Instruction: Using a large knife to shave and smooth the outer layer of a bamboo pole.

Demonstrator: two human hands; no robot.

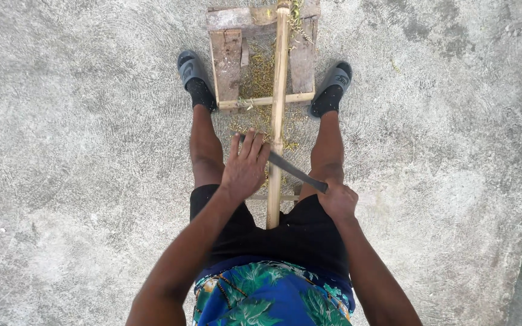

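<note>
— Right hand [337,200] grips the blade's [294,170] handle; left hand [246,166] lies flat, fingers together, on its tip.

— Scraping the bamboo pole [278,108] between the knees; next stroke likely needs even pressure.

the bamboo pole [278,90] looks pale, smooth and matt. the knife blade [291,170] is dull dark metal. the wooden frame [231,57] is weathered, rough and grey. the concrete floor [80,151] is coarse, swirled and matt.

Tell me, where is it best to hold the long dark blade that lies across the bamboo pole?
Probably by its two ends, from above: the right hand on the handle end, the left hand flat on the far end of the blade, since it crosses the bamboo pole between them.
</note>
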